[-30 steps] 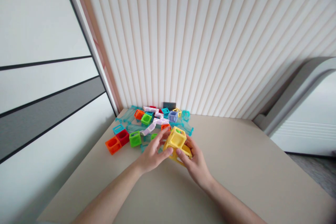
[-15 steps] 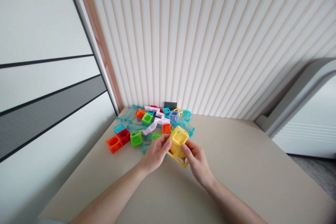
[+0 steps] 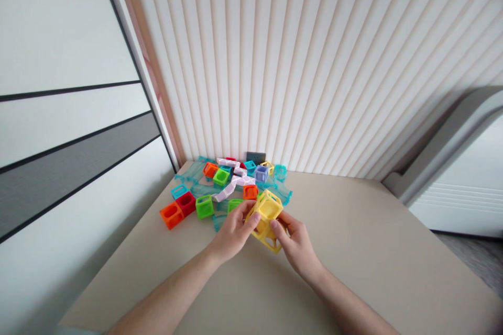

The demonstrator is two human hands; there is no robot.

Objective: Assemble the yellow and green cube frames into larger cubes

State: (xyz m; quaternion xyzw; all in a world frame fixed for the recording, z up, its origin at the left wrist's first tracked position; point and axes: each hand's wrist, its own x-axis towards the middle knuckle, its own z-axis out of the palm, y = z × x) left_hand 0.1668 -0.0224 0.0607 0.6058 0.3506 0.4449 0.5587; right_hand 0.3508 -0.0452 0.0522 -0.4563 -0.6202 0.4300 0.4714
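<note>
While your left hand (image 3: 232, 231) and right hand (image 3: 299, 245) grip the yellow blocks (image 3: 269, 214) with their fingers, uneven thumb pressure could twist them loose.

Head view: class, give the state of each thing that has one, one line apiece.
Yellow blocks: held together in both hands
Left hand: gripping the yellow blocks
Right hand: gripping them too
Lilac chain: bent in a zigzag
Leftmost orange block: on the table, touching a red block

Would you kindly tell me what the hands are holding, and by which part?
A yellow block piece, held at opposite sides by the left hand and right hand.
</note>
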